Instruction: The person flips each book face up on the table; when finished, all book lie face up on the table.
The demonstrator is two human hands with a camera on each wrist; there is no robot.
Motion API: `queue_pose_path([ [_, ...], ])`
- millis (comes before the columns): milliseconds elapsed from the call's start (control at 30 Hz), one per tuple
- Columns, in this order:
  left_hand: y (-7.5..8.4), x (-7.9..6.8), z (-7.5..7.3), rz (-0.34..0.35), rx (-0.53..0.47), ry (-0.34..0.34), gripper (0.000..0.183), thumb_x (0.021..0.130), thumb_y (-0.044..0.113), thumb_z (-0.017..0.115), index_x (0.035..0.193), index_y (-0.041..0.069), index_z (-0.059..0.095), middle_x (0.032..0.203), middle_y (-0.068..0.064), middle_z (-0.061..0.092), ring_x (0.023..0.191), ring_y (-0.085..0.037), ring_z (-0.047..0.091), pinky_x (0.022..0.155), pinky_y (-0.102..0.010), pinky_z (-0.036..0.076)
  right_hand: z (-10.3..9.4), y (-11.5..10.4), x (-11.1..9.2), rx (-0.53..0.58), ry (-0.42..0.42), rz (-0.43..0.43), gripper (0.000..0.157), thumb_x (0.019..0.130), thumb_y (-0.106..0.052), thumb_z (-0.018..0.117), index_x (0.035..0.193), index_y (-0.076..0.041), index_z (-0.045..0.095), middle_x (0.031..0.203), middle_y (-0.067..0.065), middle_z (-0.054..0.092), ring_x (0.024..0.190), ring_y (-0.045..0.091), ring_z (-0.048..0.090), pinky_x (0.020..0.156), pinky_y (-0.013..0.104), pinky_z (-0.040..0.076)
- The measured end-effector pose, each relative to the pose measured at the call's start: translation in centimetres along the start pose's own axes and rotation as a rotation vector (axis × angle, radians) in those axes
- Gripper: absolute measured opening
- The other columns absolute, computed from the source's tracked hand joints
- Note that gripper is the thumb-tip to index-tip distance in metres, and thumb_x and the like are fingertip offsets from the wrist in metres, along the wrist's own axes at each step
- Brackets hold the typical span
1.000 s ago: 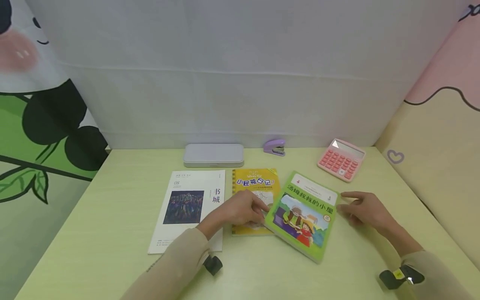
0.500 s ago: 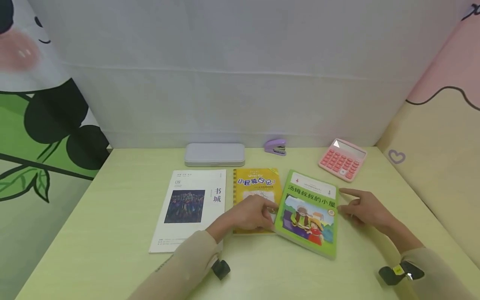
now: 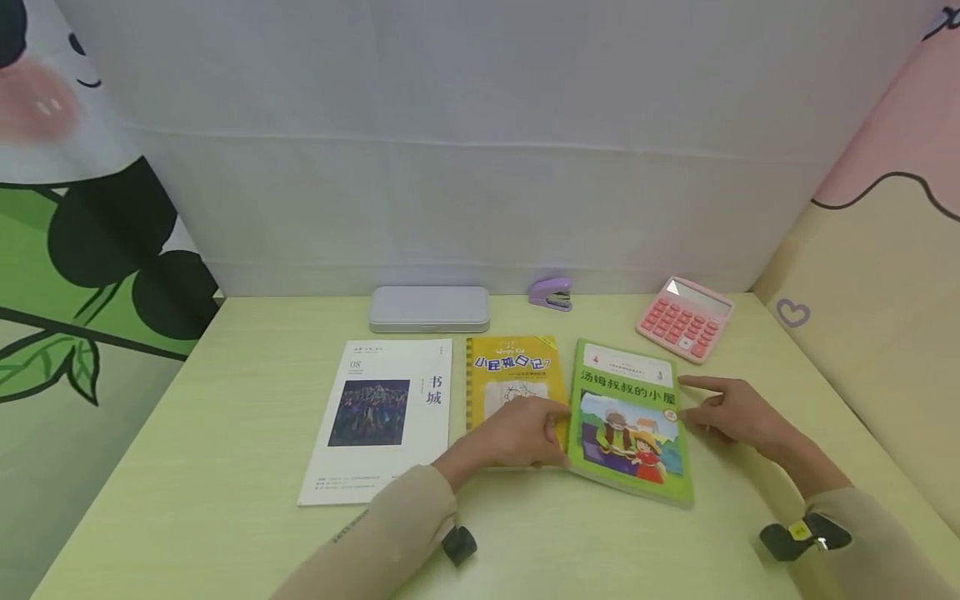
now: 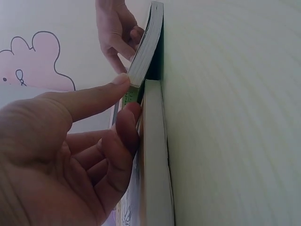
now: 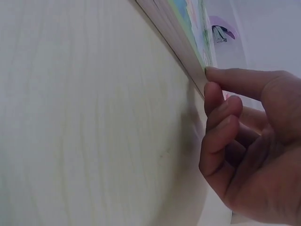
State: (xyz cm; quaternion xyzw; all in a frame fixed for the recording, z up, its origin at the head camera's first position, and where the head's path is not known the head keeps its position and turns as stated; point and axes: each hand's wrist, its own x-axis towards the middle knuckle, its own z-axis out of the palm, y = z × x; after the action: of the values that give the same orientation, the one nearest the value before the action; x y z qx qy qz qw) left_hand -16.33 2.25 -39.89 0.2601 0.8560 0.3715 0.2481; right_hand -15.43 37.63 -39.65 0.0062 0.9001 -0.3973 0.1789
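A green paperback book point(image 3: 633, 433) with an illustrated cover lies at the right of the book row, overlapping the edge of a yellow spiral-look book point(image 3: 517, 354). My left hand point(image 3: 517, 433) reaches across the yellow book and pinches the green book's left edge. In the left wrist view, that edge of the green book point(image 4: 146, 47) is raised, its near corner above the yellow book point(image 4: 157, 160). At the opposite side, my right hand point(image 3: 738, 417) touches the green book's right edge with its fingertips. In the right wrist view, this edge point(image 5: 181, 42) is down at the table.
A white magazine point(image 3: 405, 467) lies left of the yellow book. Along the back of the table point(image 3: 210, 433) are a grey flat case point(image 3: 429, 308), a purple stapler point(image 3: 551, 293) and a pink calculator point(image 3: 686, 319). A white cloth point(image 3: 480, 150) hangs behind them.
The green book has turned counterclockwise, nearly lining up with the yellow book, its lower end swinging right. My left hand has moved right with its edge. My right hand has barely moved.
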Motion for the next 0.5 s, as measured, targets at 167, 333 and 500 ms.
queue_pose_path([
  [167,0.7,0.4,0.6,-0.008,0.104,0.019,0.069,0.083,0.026,0.091,0.145,0.012,0.063,0.081,0.005,0.067,0.066,-0.011,0.06,0.065,-0.024,0.048,-0.9,0.6,0.3,0.034,-0.089,0.007,0.088,0.096,-0.021,0.076,0.164,0.004,0.027,0.068,0.001,0.051,0.053,0.011,0.043,0.05,0.024,0.035],
  [333,1.4,0.8,1.3,-0.027,0.197,0.032,0.065,0.08,0.034,0.093,0.137,0.016,0.066,0.097,0.006,0.067,0.081,-0.011,0.059,0.074,-0.026,0.049,-1.6,0.7,0.4,0.037,-0.133,-0.016,0.088,0.097,-0.019,0.074,0.166,0.002,0.023,0.07,0.003,0.052,0.052,0.011,0.042,0.049,0.023,0.033],
  [500,2.0,1.0,1.9,-0.054,0.217,0.04,0.046,0.079,0.036,0.093,0.113,0.021,0.066,0.089,0.007,0.063,0.079,-0.012,0.058,0.072,-0.026,0.047,-1.9,0.5,0.6,0.029,-0.14,-0.021,0.086,0.097,-0.018,0.073,0.166,0.001,0.025,0.07,0.002,0.052,0.053,0.011,0.043,0.049,0.023,0.034],
])
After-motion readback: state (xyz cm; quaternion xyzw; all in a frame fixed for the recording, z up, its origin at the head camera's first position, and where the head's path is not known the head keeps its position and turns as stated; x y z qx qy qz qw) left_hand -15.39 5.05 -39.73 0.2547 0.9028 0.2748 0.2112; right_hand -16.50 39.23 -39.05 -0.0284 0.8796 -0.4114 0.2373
